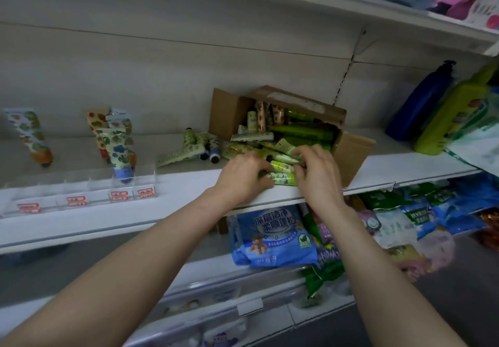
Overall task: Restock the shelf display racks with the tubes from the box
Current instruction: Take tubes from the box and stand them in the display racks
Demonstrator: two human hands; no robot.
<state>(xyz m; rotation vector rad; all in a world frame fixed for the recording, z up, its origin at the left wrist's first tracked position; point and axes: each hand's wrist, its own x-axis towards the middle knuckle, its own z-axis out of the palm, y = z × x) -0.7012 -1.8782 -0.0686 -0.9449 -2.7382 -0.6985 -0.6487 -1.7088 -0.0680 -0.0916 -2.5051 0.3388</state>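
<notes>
A cardboard box (351, 154) lies on its side on the white shelf (189, 184), spilling several green and patterned tubes (302, 133). My left hand (243, 177) and my right hand (318, 173) both grip a small bunch of light-green tubes (282, 173) at the box's mouth, near the shelf's front edge. A few loose tubes (194, 150) lie left of the box. A clear display rack (81, 187) at the shelf's left holds upright patterned tubes (118, 152), with one more tube (29, 136) standing farther left.
A blue bottle (421, 100) and a green bottle (453, 114) stand right of the box. Another shelf (351, 3) hangs above with pink and blue packs. Below, a blue refill bag (272, 236) and several other bags fill the lower shelf.
</notes>
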